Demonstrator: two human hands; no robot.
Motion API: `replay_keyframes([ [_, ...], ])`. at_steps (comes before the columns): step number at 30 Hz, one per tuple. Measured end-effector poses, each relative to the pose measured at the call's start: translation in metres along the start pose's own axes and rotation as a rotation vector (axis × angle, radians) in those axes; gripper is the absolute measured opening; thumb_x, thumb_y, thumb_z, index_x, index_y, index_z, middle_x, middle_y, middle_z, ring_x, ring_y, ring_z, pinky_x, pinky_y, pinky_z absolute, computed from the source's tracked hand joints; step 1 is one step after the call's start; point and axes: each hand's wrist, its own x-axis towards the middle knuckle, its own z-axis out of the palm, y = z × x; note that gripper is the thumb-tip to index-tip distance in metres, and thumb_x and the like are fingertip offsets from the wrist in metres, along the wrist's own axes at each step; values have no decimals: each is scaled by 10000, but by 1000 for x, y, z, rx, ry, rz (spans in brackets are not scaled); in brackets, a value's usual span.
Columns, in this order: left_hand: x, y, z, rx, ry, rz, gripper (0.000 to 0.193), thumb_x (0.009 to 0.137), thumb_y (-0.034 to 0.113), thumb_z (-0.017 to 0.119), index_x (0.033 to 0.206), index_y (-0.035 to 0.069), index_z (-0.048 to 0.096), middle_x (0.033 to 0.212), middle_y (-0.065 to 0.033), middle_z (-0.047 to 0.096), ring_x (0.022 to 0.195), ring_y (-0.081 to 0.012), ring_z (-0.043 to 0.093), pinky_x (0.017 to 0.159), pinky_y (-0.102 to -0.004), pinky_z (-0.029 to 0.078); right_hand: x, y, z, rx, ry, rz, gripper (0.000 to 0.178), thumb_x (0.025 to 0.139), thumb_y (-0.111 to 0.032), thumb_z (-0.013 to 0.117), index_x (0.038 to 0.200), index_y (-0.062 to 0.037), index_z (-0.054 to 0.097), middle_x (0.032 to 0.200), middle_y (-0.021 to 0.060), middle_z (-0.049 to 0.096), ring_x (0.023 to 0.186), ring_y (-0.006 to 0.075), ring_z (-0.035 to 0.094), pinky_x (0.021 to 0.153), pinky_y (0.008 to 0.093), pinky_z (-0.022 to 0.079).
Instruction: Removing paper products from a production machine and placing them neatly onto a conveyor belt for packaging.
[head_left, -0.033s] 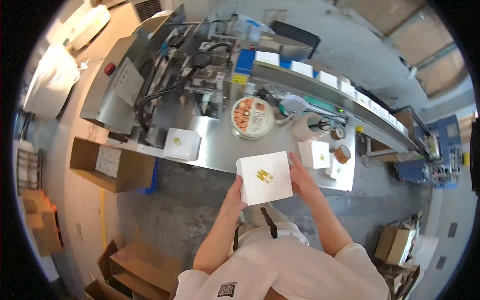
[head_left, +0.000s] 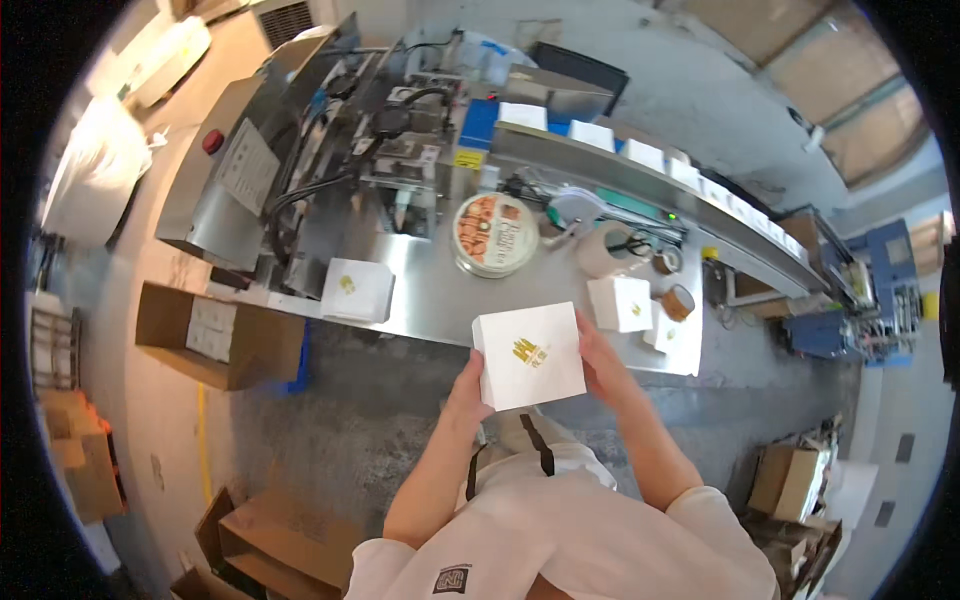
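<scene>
A white square paper box [head_left: 532,357] with a gold emblem is held up in front of my body, past the near edge of the metal table. My left hand [head_left: 467,385] grips its left side, with the thumb along the edge. On the opposite side, my right hand [head_left: 603,362] presses against the box; its fingers are partly hidden behind it. Similar white boxes stand on the table: one box [head_left: 357,291] at the left front corner, another box [head_left: 619,304] at the right, and a third box [head_left: 661,328] beside it, near a roll of brown tape [head_left: 677,303].
A metal machine [head_left: 225,185] with a red button occupies the left. A round tub [head_left: 495,234] sits mid-table. Along the raised shelf [head_left: 600,165] stand several white boxes. An open carton [head_left: 262,350] holds white boxes at left; another carton [head_left: 280,535] lies lower left.
My right hand has closed in against the box's right side. The table and surroundings have shifted slightly left in view, while the held box stays in almost the same place.
</scene>
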Motion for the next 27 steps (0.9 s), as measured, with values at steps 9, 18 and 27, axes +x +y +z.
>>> replay_keyframes([
  [9,-18,-74,64,-2,-142,-248,772,938,568,488,1475,43,308,1462,-152,427,1319,-314,452,1085,-463,388,-116,-8,-35,148,125,-147,713,942,-172,617,1505,0,214,1283,158,569,1124,203,600,936,338,504],
  [18,-16,-219,148,353,-157,-464,763,938,606,456,1450,48,361,1414,-144,483,1274,-308,495,1062,-456,410,-250,20,-163,334,423,-348,751,884,-104,685,1471,45,241,1215,192,599,1072,217,617,907,340,515],
  [27,-22,-414,245,946,-340,-451,702,847,145,729,1418,-9,351,1335,-135,522,1236,-229,512,1040,-370,417,-420,32,-322,342,640,-467,764,847,-56,704,1467,26,264,1207,192,606,1066,204,614,902,323,512],
])
